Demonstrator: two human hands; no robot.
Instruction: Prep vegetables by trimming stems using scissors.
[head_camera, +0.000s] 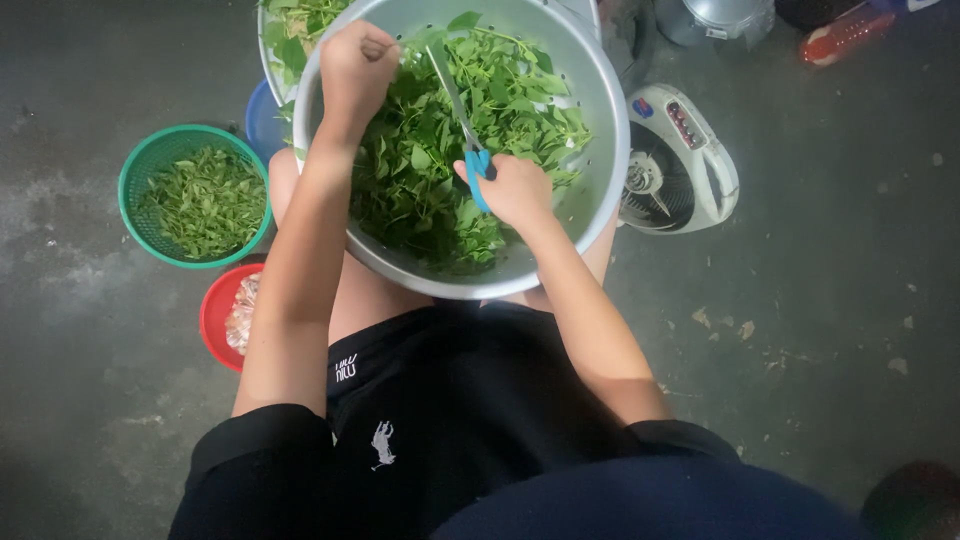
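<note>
We hold a pair of blue-handled scissors (468, 140) in our right hand (515, 190), the grip wrapped around the handles and the blades pointing up across the heap of green leaves (440, 160). Our left hand (355, 65) sits at the far left rim of the large metal colander (600, 120), its grip curled into a fist; we cannot tell whether any stems are pinched inside it. The colander rests on our lap and is piled with leaves. On the floor to our left stands a green basket (135, 175) of leaves, with a red bowl (212, 315) just beside it. A small white fan (680, 160) lies on the floor to our right, close to the colander.
</note>
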